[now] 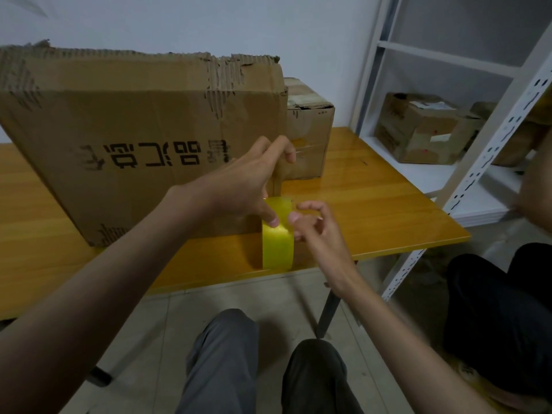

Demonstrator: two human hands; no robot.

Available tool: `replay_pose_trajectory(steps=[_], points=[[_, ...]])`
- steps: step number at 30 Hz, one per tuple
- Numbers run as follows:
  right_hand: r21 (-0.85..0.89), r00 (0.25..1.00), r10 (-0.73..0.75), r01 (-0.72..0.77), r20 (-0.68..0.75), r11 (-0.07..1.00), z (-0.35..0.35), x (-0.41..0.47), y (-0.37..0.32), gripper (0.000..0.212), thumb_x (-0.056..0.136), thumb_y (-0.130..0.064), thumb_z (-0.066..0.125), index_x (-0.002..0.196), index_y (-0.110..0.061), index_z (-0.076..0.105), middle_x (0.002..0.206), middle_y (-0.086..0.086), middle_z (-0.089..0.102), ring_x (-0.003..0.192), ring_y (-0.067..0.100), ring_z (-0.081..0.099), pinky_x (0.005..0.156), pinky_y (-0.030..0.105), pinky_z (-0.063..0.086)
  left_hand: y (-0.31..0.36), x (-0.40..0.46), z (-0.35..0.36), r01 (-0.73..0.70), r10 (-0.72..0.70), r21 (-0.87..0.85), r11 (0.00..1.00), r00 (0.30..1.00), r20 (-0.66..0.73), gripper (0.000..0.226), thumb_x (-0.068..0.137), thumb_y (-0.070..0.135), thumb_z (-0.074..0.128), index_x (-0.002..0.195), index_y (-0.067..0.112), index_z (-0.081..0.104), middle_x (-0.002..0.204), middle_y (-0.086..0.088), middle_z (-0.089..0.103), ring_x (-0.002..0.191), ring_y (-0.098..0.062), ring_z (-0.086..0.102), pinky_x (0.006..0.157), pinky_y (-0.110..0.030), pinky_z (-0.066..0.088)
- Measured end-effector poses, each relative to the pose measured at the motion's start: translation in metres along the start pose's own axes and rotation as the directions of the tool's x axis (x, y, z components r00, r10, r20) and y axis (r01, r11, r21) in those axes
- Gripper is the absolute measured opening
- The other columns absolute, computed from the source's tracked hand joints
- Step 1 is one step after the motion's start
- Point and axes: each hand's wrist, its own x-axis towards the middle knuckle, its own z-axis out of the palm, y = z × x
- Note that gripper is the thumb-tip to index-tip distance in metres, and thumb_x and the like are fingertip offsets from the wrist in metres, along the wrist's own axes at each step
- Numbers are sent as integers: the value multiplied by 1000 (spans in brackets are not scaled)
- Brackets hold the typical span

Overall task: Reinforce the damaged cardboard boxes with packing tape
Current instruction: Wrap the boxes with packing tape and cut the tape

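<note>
A pale wall (179, 22) fills the top of the frame above a glossy orange wooden table (373, 204). At right stands a white metal shelf rack (448, 58); grey floor tiles (155, 339) lie below.

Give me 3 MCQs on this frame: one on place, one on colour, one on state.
1. Where is the small box?
A. on the floor
B. on the table, behind the large box
C. on the shelf

2. Tape roll colour?
A. yellow
B. red
C. black

3. Large box's top edge?
A. neatly sealed
B. torn, corrugation bare
C. painted white

Key: B, it stands at the large box's far right corner; A, the roll under the left hand and right hand is yellow; B, the edge is ragged.
</note>
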Motion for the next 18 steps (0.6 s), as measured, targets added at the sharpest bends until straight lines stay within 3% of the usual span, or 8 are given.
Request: replay_pose_trajectory(steps=[3, 5, 8, 12, 14, 17, 18], points=[[-3, 996, 35, -35, 81, 999, 12, -10, 5, 45, 94, -11, 70, 129, -19, 44, 76, -10, 68, 72, 6, 60, 67, 14, 47, 0, 0, 3, -20, 21, 19, 1000, 1000, -13, 86, 65, 19, 96, 125, 30, 35, 128, 2, 43, 82, -13, 66, 75, -37, 56], [27, 997, 21, -24, 76, 999, 16, -14, 8, 49, 95, -8, 69, 134, -19, 41, 86, -11, 76, 79, 0, 68, 69, 13, 50, -3, 2, 4, -25, 24, -10, 1000, 999, -26, 76, 74, 14, 90, 125, 30, 36, 122, 1, 54, 79, -9, 67, 73, -32, 57], [18, 998, -24, 23, 59, 1000, 17, -18, 11, 51, 97, -10, 67, 138, -20, 38, 94, -6, 77, 85, 0, 69, 72, 14, 52, -10, 3, 7, 5, -8, -49, 999, 998, -65, 65, 82, 1, 78, 124, 31, 38, 95, 4, 69, 73, -3, 68, 75, -41, 60], [-41, 996, -67, 69, 55, 997, 20, -25, 15, 52, 99, -14, 65, 138, -29, 34, 99, -21, 74, 91, -4, 67, 76, 15, 53, -11, 3, 11, 3, -11, -75, 997, 993, -115, 59, 81, -9, 67, 121, 25, 41, 72, 5, 74, 66, -3, 67, 75, -45, 59], [-87, 995, -99, 101, 32, 991, 23, -28, 22, 54, 99, -16, 67, 135, -39, 34, 107, -10, 73, 98, 4, 68, 82, 23, 56, -9, 2, 12, 11, -21, -80, 997, 992, -123, 58, 81, -7, 70, 121, 24, 42, 70, 6, 74, 65, -1, 67, 76, -45, 59], [-136, 990, -142, 138, -21, 981, 28, -31, 32, 59, 92, -39, 72, 136, -50, 35, 121, 16, 63, 113, 30, 61, 97, 54, 53, -4, -1, 15, 7, -15, -62, 998, 993, -116, 56, 82, -5, 65, 122, 26, 40, 70, 3, 73, 66, -4, 66, 76, -44, 58], [-137, 989, -146, 142, -23, 980, 30, -32, 32, 61, 90, -44, 71, 139, -49, 35, 124, 15, 61, 117, 28, 59, 100, 56, 51, 0, -3, 17, 4, -9, -48, 999, 993, -119, 55, 83, -5, 60, 123, 27, 39, 70, 0, 71, 67, -10, 66, 74, -46, 57]])
